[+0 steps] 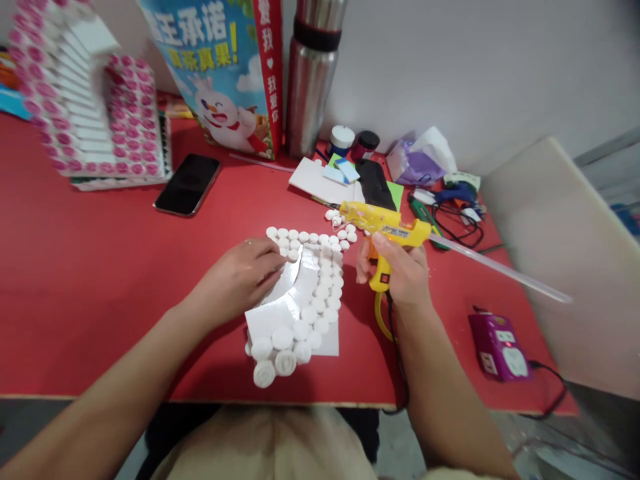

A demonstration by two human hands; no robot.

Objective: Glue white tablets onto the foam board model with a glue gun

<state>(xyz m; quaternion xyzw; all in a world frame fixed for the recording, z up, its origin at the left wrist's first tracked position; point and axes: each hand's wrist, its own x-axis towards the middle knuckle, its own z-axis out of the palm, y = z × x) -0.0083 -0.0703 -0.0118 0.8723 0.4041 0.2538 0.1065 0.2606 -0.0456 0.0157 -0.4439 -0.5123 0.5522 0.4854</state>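
Note:
My right hand (pixel 407 270) is wrapped around the handle of a yellow hot glue gun (pixel 383 223), its nozzle pointing left. A long clear glue stick (pixel 500 267) sticks out from the gun's rear. Below the nozzle, on the red table, lies a white curved card piece (pixel 275 317) edged with rows of small white rolls (pixel 323 292). My left hand (pixel 245 273) reaches over its upper left part, fingers pressed together on a small white roll (pixel 293 255). The fingertips partly hide that roll. Several loose white rolls (pixel 350 232) are beside the top right corner.
A phone (pixel 187 185), a pink-and-white decorated number shape (pixel 90 147), a printed bag (pixel 225 80) and a steel flask (pixel 313 80) stand behind. Paint jars (pixel 342 140), a tissue pack (pixel 420 160) and cables (pixel 460 230) lie at the back right. A purple power socket (pixel 500 347) is at right.

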